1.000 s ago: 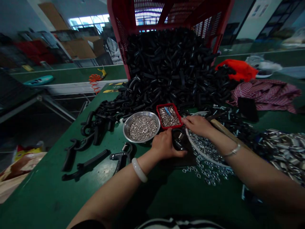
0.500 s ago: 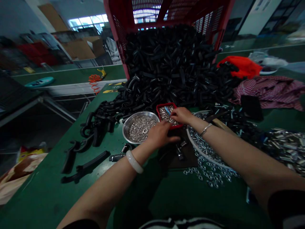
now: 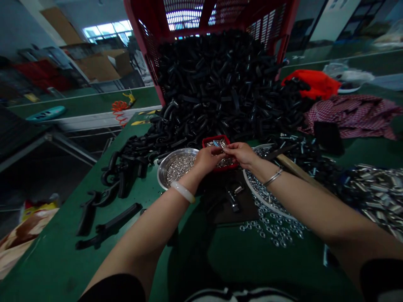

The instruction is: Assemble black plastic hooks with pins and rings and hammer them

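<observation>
**Both hands together above the red tray [image 3: 227, 167]**

Left hand [image 3: 206, 160], white bangle [image 3: 182, 192] at the wrist, over the left part of the tray and the near-right edge of the metal bowl [image 3: 161, 170], fingers bent and reaching toward the right hand [image 3: 242, 155]. Impossible to tell whether pinching anything. Right hand, thin metal bracelet [image 3: 273, 178] at the wrist, over the tray's right side, thumb and index finger pressed together at the tips; any small piece between them too tiny to make out.

Small metal parts [image 3: 223, 162] inside the tray, partly hidden by the hands. Just left, the metal bowl of small fittings [image 3: 178, 168]. To the right, a pale-rimmed basin [image 3: 251, 187] of metal nuts, with loose nuts [image 3: 279, 231] spilled on the green table [image 3: 201, 260]. Nearer the body, a dark mat [image 3: 217, 212] bearing a spring [image 3: 238, 189] and a shiny metal piece [image 3: 233, 202]. Behind, a large heap of black parts [image 3: 217, 88] in and before a red crate [image 3: 137, 40].
</observation>
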The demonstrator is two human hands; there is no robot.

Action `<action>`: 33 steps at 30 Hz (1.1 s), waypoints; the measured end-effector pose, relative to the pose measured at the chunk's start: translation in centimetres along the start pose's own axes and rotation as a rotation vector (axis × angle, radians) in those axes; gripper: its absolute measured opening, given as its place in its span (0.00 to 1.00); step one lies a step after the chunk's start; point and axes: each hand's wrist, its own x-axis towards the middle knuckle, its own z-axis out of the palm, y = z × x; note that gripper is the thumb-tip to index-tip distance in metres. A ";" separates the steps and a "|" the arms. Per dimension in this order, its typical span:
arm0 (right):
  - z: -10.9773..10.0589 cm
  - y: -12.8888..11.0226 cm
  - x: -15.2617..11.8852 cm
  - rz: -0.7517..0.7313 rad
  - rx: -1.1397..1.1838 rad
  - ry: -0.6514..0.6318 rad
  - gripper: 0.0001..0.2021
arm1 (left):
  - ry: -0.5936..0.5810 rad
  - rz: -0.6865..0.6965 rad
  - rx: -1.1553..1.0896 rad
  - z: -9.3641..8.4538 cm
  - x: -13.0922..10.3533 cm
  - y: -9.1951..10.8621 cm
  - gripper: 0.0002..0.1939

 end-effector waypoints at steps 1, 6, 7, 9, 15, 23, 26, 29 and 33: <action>0.3 -0.1 -0.3 0.016 0.043 0.006 0.06 | 0.041 0.006 0.027 -0.1 -0.2 0.1 0.15; 1.4 -0.6 -1.9 0.045 0.165 0.013 0.04 | 0.159 0.061 0.211 -0.8 -1.2 0.7 0.10; 1.2 -0.6 -2.2 0.040 0.171 0.018 0.04 | 0.166 0.076 0.213 -1.1 -1.4 0.6 0.10; 0.4 -0.5 -2.7 -0.021 0.097 0.017 0.05 | 0.131 0.073 0.212 -1.7 -2.0 0.5 0.11; -4.0 0.9 -5.3 -0.316 -0.416 -0.031 0.07 | -0.422 0.187 0.348 -3.3 -4.8 1.1 0.12; -6.5 2.9 -8.9 -0.154 -0.224 -0.077 0.17 | -0.591 0.133 0.623 -1.8 -5.2 3.1 0.14; -6.7 2.7 -10.0 -0.193 -0.277 -0.014 0.12 | -0.547 0.116 0.691 -1.6 -4.9 3.9 0.14; -6.4 2.5 -10.8 -0.315 -0.438 0.037 0.09 | -0.552 0.132 0.757 -1.4 -4.9 5.3 0.13; -5.7 2.5 -11.2 -0.419 -0.645 0.062 0.07 | -0.563 0.179 0.830 -0.9 -5.0 7.3 0.10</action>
